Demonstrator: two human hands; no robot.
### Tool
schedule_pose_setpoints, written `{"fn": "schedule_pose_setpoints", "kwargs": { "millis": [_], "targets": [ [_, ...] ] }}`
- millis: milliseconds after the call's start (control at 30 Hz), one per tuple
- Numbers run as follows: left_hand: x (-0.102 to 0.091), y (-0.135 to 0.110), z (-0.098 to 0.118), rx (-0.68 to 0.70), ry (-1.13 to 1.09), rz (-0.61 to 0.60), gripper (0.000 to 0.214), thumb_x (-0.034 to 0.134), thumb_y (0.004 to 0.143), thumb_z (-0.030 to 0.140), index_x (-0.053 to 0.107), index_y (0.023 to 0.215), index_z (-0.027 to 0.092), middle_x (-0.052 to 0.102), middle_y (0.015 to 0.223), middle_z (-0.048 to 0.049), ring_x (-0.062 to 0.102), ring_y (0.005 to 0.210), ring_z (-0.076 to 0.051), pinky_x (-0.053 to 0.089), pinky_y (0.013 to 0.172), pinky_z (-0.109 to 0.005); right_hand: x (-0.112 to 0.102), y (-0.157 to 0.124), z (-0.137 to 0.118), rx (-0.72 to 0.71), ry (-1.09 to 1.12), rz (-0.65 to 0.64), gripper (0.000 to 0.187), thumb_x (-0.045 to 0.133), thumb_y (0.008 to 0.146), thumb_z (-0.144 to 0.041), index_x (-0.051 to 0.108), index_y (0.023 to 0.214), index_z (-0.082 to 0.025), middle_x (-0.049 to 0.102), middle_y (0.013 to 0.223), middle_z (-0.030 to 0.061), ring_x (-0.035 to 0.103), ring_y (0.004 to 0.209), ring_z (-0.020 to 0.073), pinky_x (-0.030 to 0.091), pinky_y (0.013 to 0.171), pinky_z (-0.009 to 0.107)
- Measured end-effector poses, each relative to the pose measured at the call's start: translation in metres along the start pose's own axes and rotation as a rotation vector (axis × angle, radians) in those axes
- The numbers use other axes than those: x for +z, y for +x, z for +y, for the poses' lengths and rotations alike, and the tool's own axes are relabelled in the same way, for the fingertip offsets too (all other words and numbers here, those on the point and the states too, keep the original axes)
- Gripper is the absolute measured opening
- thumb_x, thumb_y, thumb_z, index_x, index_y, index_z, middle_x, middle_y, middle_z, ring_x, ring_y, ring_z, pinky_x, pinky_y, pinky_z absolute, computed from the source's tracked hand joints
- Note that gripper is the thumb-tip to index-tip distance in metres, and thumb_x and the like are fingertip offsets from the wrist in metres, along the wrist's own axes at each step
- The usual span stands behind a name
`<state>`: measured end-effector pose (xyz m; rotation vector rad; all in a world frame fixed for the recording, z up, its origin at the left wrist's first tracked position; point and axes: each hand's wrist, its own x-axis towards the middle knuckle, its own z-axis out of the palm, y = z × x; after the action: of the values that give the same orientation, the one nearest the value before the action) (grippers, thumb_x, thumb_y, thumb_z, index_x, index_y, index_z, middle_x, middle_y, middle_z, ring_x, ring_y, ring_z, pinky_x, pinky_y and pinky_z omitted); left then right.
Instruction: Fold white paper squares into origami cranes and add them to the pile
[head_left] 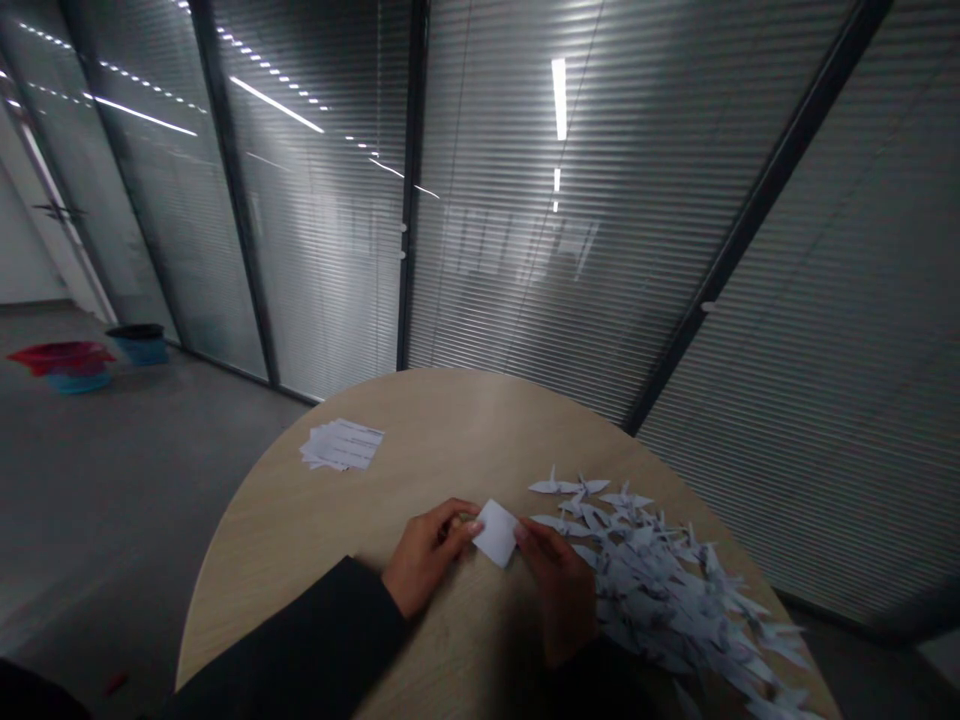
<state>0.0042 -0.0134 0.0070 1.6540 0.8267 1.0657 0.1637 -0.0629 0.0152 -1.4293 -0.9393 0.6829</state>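
Observation:
A small white square of folded paper (496, 535) is held between my two hands above the round table, turned so that it looks like a diamond. My left hand (433, 552) pinches its left corner between thumb and fingers. At the opposite corner, my right hand (556, 580) grips it the same way. Just right of my right hand lies a large heap of folded paper cranes (667, 590), some of them behind that hand. Farther off on the left is a loose stack of printed paper sheets (342, 444).
The round wooden table (480, 410) stands close to a glass partition with blinds (525, 280). On the floor at the left are a blue bin with a red liner (67, 360) and a blue bin with a dark rim (141, 345).

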Motion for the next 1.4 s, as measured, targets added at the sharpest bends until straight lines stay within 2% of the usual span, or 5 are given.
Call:
{"fn": "schedule_pose_setpoints", "kwargs": {
  "millis": [267,500,867,1133,1400],
  "targets": [
    [-0.006,0.003,-0.002,0.013,0.136,0.080,0.032,0.047,0.090,0.041,0.060,0.076,0.016,0.056,0.061,-0.0006,0.054,0.059,-0.016,0.041,0.060,-0.027,0.000,0.004,0.016,-0.060,-0.031,-0.130,0.034,0.062,0.070,-0.053,0.072,0.077,-0.021,0.073,0.079,0.0058,0.066,0.078,0.0246,0.051,0.072,0.033],
    [-0.007,0.002,-0.008,0.147,0.213,0.122,0.028,0.055,0.084,0.024,0.063,0.111,0.019,0.053,0.089,-0.0046,0.055,0.082,-0.020,0.047,0.070,-0.030,0.006,-0.003,0.005,-0.051,-0.086,-0.118,0.033,0.065,0.065,-0.053,0.070,0.066,-0.020,0.070,0.066,0.0040,0.064,0.067,0.0234,0.049,0.062,0.031],
    [-0.002,-0.004,0.000,0.074,0.040,-0.211,0.066,0.071,0.075,0.035,0.046,0.135,0.024,0.052,0.121,-0.0100,0.049,0.112,-0.028,0.046,0.079,-0.033,0.006,-0.004,-0.003,0.088,-0.056,-0.193,0.026,0.067,0.056,-0.048,0.066,0.055,-0.022,0.065,0.054,-0.0004,0.060,0.056,0.0200,0.046,0.056,0.028],
    [-0.001,0.002,0.000,-0.136,-0.322,-0.245,0.071,0.073,0.071,0.052,0.050,0.129,0.018,0.061,0.092,-0.0048,0.057,0.075,-0.018,0.046,0.067,-0.030,0.004,-0.005,-0.008,0.061,-0.089,-0.167,0.026,0.063,0.059,-0.048,0.065,0.054,-0.022,0.063,0.056,-0.0007,0.058,0.061,0.0199,0.044,0.060,0.028],
    [-0.004,0.011,-0.003,-0.259,-0.527,0.055,0.053,0.078,0.061,0.059,0.067,0.083,0.012,0.063,0.075,-0.0052,0.058,0.070,-0.018,0.049,0.063,-0.028,0.004,0.000,0.001,-0.058,-0.114,-0.094,0.032,0.059,0.064,-0.055,0.059,0.062,-0.023,0.064,0.060,0.0008,0.059,0.062,0.0201,0.047,0.059,0.028]
  ]
}}
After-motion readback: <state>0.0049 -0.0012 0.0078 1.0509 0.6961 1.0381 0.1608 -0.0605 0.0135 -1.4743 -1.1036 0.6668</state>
